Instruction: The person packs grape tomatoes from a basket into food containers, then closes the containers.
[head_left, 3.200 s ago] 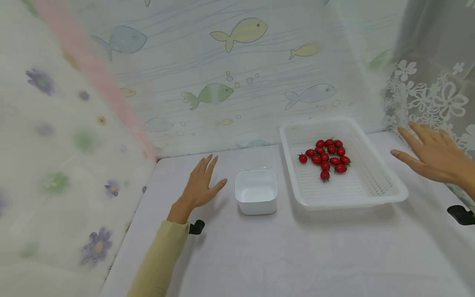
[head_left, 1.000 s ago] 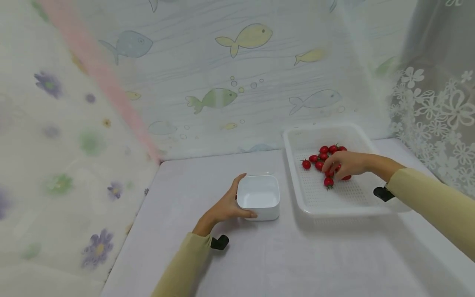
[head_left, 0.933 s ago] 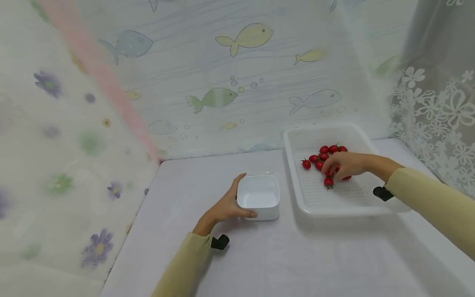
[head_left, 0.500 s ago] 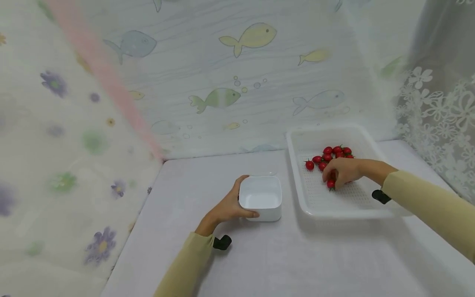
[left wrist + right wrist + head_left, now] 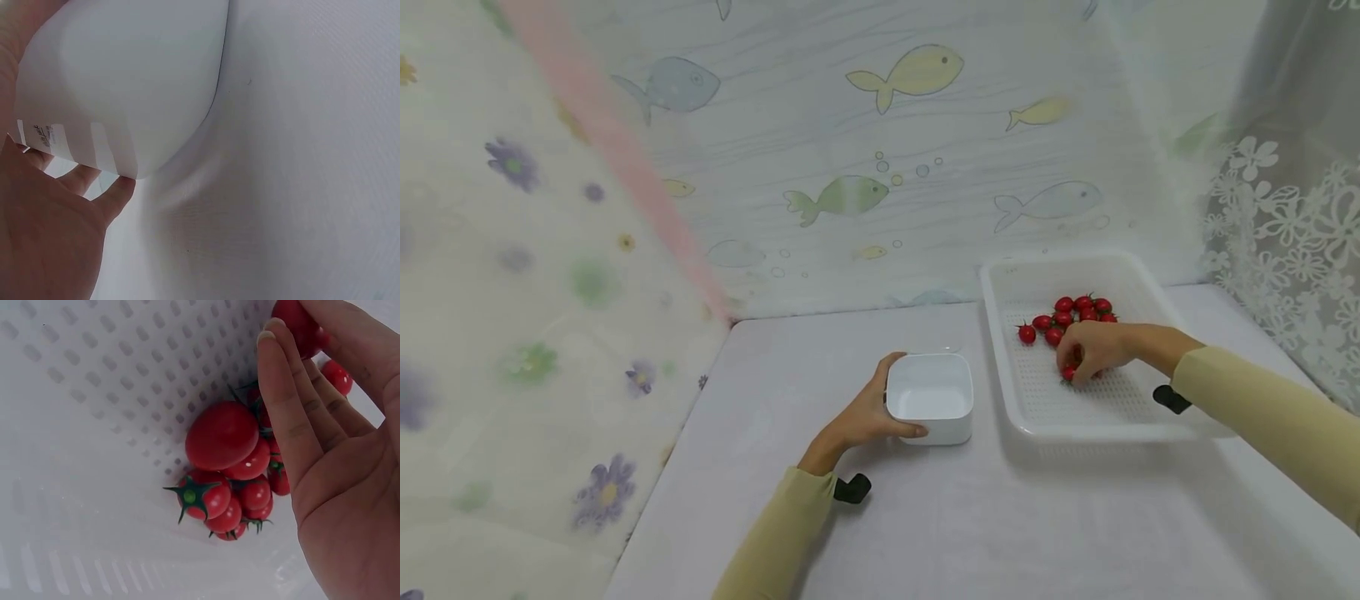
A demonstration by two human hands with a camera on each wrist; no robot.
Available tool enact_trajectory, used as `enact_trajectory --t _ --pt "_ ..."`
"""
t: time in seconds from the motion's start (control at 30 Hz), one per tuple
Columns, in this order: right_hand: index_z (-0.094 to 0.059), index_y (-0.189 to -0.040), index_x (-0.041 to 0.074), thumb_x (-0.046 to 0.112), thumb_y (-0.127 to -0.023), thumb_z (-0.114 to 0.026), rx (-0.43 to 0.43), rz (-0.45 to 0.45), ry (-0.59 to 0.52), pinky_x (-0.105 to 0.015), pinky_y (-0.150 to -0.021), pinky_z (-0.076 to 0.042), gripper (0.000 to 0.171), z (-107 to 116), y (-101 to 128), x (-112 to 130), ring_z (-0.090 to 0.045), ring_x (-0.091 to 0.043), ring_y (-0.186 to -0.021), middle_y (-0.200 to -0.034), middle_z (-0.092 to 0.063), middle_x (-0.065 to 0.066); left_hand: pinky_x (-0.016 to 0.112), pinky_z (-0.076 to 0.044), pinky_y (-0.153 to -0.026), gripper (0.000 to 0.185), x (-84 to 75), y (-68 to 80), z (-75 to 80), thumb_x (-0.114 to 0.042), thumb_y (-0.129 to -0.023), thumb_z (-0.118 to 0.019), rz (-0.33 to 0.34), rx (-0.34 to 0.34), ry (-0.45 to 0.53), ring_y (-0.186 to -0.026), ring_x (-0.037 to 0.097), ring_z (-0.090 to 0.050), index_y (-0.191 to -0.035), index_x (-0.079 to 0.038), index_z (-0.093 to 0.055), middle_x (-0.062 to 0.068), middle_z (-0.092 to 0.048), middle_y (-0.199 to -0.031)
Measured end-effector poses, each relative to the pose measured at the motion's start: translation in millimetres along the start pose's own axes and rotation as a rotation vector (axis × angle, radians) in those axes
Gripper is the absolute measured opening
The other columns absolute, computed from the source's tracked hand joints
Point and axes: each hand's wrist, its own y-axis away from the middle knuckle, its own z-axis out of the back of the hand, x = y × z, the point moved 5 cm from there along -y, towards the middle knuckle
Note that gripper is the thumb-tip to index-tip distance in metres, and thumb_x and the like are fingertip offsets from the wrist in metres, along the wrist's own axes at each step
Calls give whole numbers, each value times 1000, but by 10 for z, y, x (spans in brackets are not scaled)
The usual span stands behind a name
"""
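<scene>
My left hand (image 5: pixel 871 412) grips a square white box (image 5: pixel 951 429) from its left side, thumb along the near wall and fingers round the far side. In the left wrist view, fingertips press on the box's wall (image 5: pixel 119 69). Inside the white perforated basket (image 5: pixel 1015 408), my right hand (image 5: pixel 1093 346) pinches a red cherry tomato (image 5: pixel 299 328) between thumb and fingers. Several other cherry tomatoes (image 5: pixel 1063 319) with green stems lie clustered just beyond and beside that hand, some hidden under it. The box's visible inside holds nothing.
A clear, thin lid-like piece (image 5: pixel 943 349) lies just behind the box, partly hidden. White cloth (image 5: pixel 985 533) covers the table. A fish-print curtain (image 5: pixel 850 275) stands along the back, a flowered one (image 5: pixel 550 333) at left, lace (image 5: pixel 1292 233) at right.
Since the earliest frame, my left hand has come right and taken hold of the box. My right hand has come into the basket, shifted slightly nearer, and now pinches a tomato.
</scene>
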Motion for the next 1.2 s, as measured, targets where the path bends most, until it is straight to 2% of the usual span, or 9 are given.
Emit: enact_trajectory --t 0.13,0.3,0.5,0.67,0.83,1.03,1.2 --pt "-72 -107 8 15 -88 -81 -5 -1 -43 -33 -69 -57 22 38 36 32 -62 -17 -75 -95 -63 -3 53 -38 -111 120 -1 5 -2 -15 -70 -94 12 6 9 -131 25 -50 -157 -33 -14 4 -43 -151" --pt "-68 -110 6 16 -89 -81 -56 8 -85 -33 -73 -60 27 162 118 117 -66 -18 -79 -105 -62 -7 55 -37 -112 121 0 12 0 -18 -72 -94 27 6 0 -132 25 -49 -159 -33 -11 1 -43 -150" --pt "-68 -109 6 14 -89 -80 -83 52 -124 -33 -75 -60 25 255 232 255 -68 -22 -79 -103 -62 -8 50 -42 -108 116 -12 1 -9 -17 -70 -95 7 14 5 -130 23 -51 -154 -34 -17 0 -42 -150" --pt "-69 -106 10 16 -87 -81 -134 108 -69 -31 -74 -57 22 309 328 385 -62 -22 -85 -98 -63 -4 48 -42 -107 115 -9 1 -21 -15 -71 -94 -10 30 26 -129 21 -51 -154 -32 -16 -2 -42 -150" --pt "-70 -108 11 20 -88 -82 -175 119 -55 -30 -72 -51 25 352 441 489 -59 -22 -85 -99 -62 -3 47 -41 -108 116 5 4 -36 -14 -74 -92 -15 52 45 -129 21 -50 -157 -23 -12 -3 -42 -149" --pt "-70 -108 10 19 -89 -81 -213 129 -113 -28 -77 -55 24 346 569 601 -66 -19 -86 -104 -64 -4 47 -41 -109 115 14 9 -37 -12 -74 -92 -9 62 50 -130 20 -49 -155 -29 -12 -4 -41 -149" --pt "-72 -106 8 19 -87 -83 -296 119 -144 -29 -80 -57 24 333 703 675 -70 -20 -95 -106 -66 -7 48 -40 -109 115 6 -30 -30 -15 -74 -93 -14 64 28 -130 20 -49 -155 -31 -13 -4 -41 -148"
